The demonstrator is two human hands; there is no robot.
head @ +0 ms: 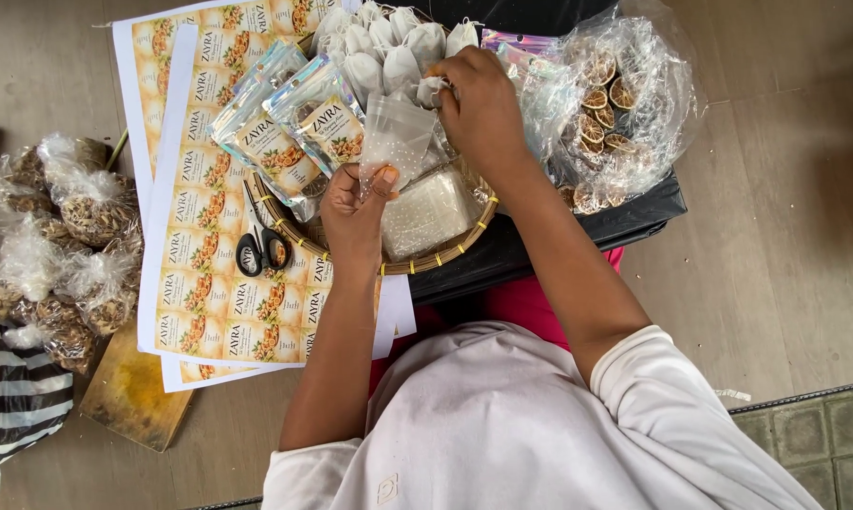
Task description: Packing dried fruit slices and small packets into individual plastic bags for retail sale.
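Looking down, I saw my left hand (356, 210) pinching a clear pouch (395, 140). My right hand (478, 104) closed on a small white sachet (430, 90), mostly hiding it; the woven tray (445, 257) lay partly covered.

Right hand's (481, 106) fingertips behind white sachet (430, 90); basket (445, 253) mostly covered.

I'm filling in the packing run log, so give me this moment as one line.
left hand: holds small clear pouch | right hand: pinches white sachet over woven tray | scissors on label sheets
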